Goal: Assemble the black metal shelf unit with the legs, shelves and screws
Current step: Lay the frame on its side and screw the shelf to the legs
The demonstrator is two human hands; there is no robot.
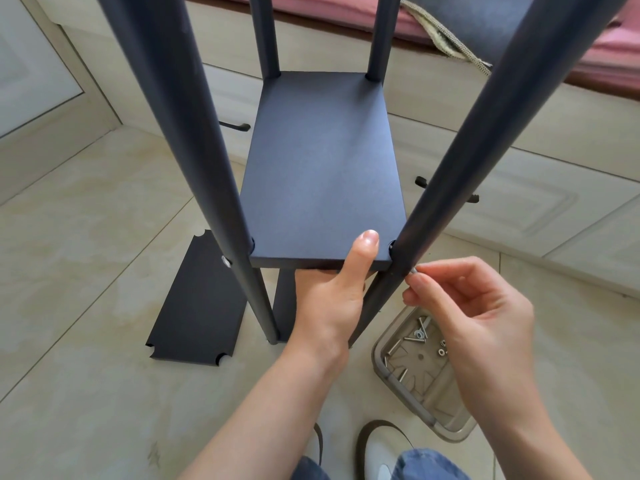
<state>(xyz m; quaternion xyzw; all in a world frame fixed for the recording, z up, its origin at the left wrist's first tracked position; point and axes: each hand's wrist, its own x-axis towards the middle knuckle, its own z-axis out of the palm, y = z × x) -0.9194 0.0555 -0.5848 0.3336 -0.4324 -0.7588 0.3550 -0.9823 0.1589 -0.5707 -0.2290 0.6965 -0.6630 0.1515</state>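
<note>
Shelf (322, 168): a black rectangular panel held level between four dark legs, up off the tiled floor (86, 237); it is the landmark for the rest.
Left hand (332, 296): gripping the shelf's near edge close to its near-right corner, thumb flat on top, fingers curled underneath.
Right hand (474, 306): just right of the shelf's near-right corner, thumb and forefinger pinched shut on a small silver screw (413, 270).
Screw: its tip meets the near-right leg (467, 168) level with the shelf's edge; whether it has entered a hole cannot be told.
Near-left leg (207, 168): stands at the shelf's near-left corner; a silver screw head (226, 261) shows on it just beside that corner.
Far legs (266, 36): two more rise from the shelf's far corners.
Spare shelf (197, 303): flat on the floor, below and left of the held shelf, with notched corners.
Lower panel (285, 299): another dark panel partly seen under the shelf, behind the left hand.
Tray (422, 372): clear plastic, on the floor below and right of the shelf, under the right hand, holding loose screws and washers (442, 348).
Shoes (381, 445): at the bottom edge, nearer than the shelf.
Writing: no readable brand or label on any part.
</note>
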